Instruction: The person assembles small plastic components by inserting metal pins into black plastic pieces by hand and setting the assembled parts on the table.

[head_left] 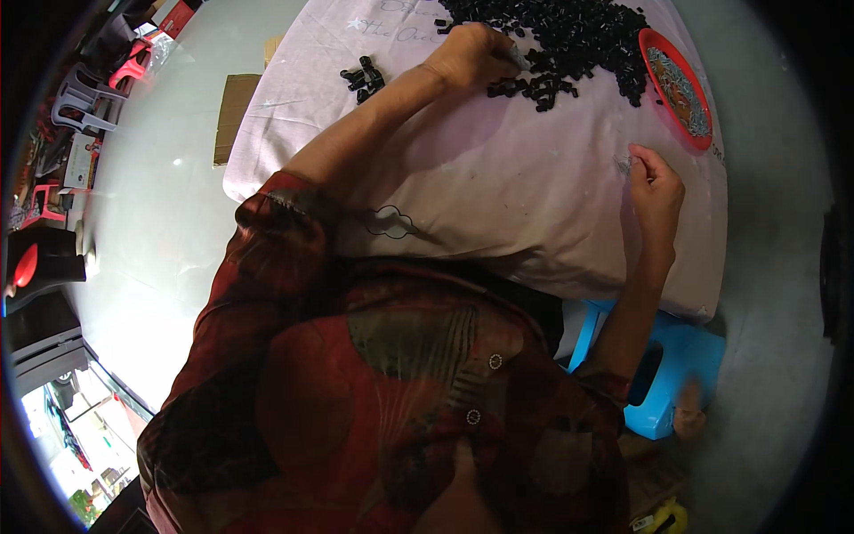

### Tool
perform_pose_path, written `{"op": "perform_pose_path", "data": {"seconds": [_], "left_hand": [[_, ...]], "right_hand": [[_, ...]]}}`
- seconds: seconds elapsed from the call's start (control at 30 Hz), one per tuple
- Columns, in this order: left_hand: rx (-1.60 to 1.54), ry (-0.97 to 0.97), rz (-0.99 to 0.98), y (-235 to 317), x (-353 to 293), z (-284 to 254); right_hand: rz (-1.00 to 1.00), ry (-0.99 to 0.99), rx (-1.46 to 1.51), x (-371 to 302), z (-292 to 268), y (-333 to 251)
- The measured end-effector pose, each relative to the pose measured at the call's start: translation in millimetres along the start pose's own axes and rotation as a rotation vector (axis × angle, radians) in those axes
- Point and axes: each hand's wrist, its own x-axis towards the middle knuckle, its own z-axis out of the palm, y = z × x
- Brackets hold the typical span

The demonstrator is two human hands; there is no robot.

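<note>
My left hand point(470, 55) reaches to the near left edge of a large heap of small black plastic pieces point(587, 40). Its fingers are curled together, and something small and silvery shows at the fingertips, too small to name. My right hand point(656, 182) is over the cloth, just below a red oval dish point(701, 141) filled with thin silvery metal pieces point(674, 84). Thumb and fingers of that hand pinch a few thin metal pieces point(624, 164). Left of my left wrist lies a small separate group of black pieces point(363, 80).
A pale pink printed cloth point(498, 196) covers the table. Against its near right corner stands a blue plastic stool point(680, 356). Cardboard point(236, 120) is beside the left edge. Grey plastic chairs point(87, 98) stand farther left on the pale floor.
</note>
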Motion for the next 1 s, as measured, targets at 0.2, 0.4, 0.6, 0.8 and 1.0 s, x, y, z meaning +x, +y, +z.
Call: {"op": "perform_pose_path", "data": {"seconds": [0.2, 0.4, 0.6, 0.8, 1.0], "left_hand": [[-0.141, -0.025, -0.146, -5.8, -3.0, -2.9], [-0.483, -0.076, -0.16, 3.6, -13.9, -4.9], [-0.761, -0.191, -0.34, 14.9, -20.1, -12.5], [-1.141, -0.229, -0.44, 27.2, -35.2, -1.4], [-1.287, -0.244, -0.385, 30.7, -40.8, 3.8]], "right_hand": [[0.024, -0.011, -0.03, -0.8, 2.1, -19.0], [-0.012, 0.014, 0.088, -2.0, 11.5, -8.3], [0.073, 0.064, 0.184, -11.1, 9.2, -2.9], [0.181, 0.044, 0.745, 3.5, 35.5, -50.5], [0.025, 0.076, 0.995, 12.7, 71.5, -95.8]]}}
